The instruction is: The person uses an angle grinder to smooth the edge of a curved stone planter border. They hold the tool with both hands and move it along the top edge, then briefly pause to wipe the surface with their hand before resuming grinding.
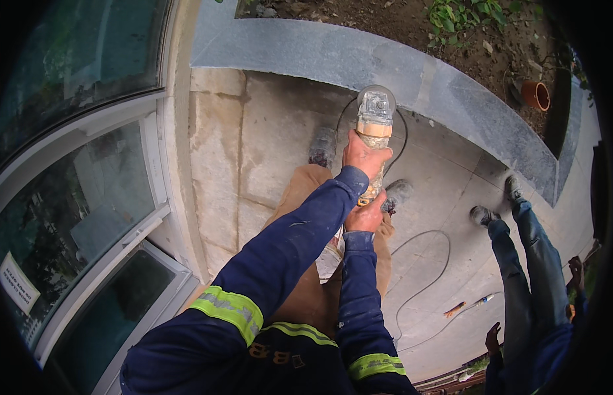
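An angle grinder (374,128), dusty and pale with a metal gear head, is held out in front of me by both hands. My left hand (367,157) is wrapped round the front of its body, just behind the head. Nearer to me, my right hand (365,214) grips the rear end of the same tool. The round disc (383,91) shows at the grinder's far end, by the front edge of a grey stone ledge (319,49). Whether the disc touches the stone or is spinning, I cannot tell. A dark cord loops beside the tool.
Beyond the ledge is a soil bed with a green plant (461,20) and a terracotta pot (535,95). A glazed door (89,191) stands at the left. Another person (537,263) stands at the right. A cable (449,253) and cord connectors (481,301) lie on the paving.
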